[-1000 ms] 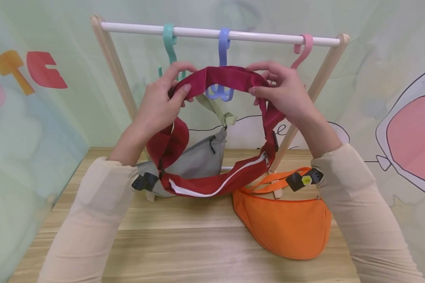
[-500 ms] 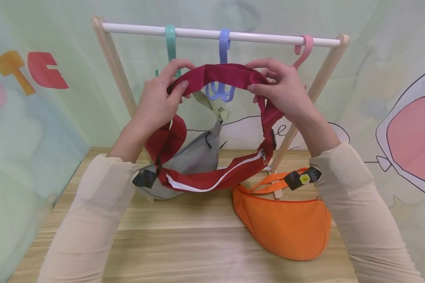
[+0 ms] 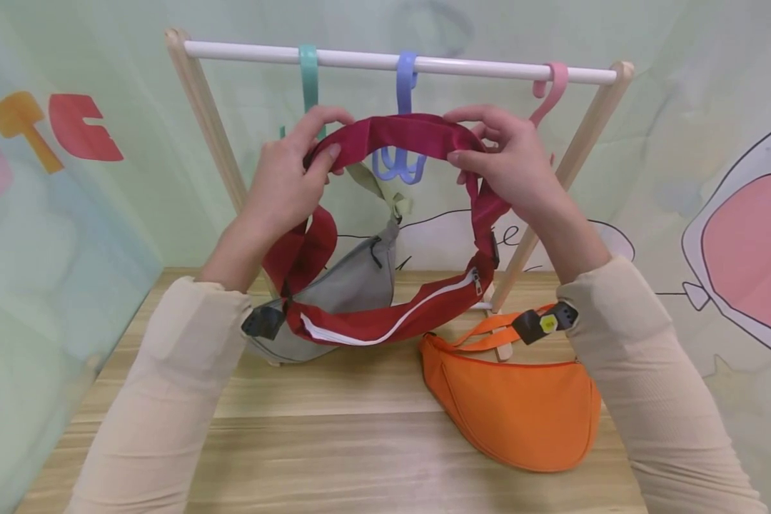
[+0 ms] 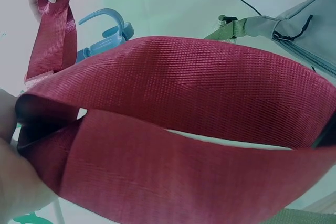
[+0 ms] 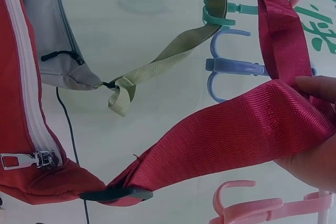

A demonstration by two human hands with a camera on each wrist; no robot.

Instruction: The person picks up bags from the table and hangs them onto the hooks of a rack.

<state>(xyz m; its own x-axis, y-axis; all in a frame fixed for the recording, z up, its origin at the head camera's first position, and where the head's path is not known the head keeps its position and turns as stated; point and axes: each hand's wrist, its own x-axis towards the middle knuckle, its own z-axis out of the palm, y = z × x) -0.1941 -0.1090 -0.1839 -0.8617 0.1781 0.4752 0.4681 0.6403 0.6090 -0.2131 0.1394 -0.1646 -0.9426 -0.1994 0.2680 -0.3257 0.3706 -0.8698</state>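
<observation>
A red waist bag (image 3: 392, 323) with a white zipper hangs in the air by its dark red strap (image 3: 405, 135), which arches in front of the blue hook (image 3: 400, 168). My left hand (image 3: 289, 175) pinches the strap at the left, thumb in front. On the right side my right hand (image 3: 514, 157) pinches it likewise. The right wrist view shows the strap running from a black buckle (image 5: 118, 193) up to the right thumb. Behind the red bag a grey bag (image 3: 353, 282) hangs by a pale green strap (image 3: 375, 185) from the green hook (image 3: 308, 78), partly hidden by the left hand.
A white rail (image 3: 475, 68) on wooden posts (image 3: 205, 121) carries the hooks, with a pink hook (image 3: 552, 89) at the right. On the wooden table (image 3: 321, 457) an orange bag (image 3: 520, 410) lies at the right, below the right forearm. A printed backdrop surrounds the table.
Both hands and the red strap have risen slightly, and the red bag has lifted a little with them. The grey bag has shifted slightly left and the green hook has turned on the rail.
</observation>
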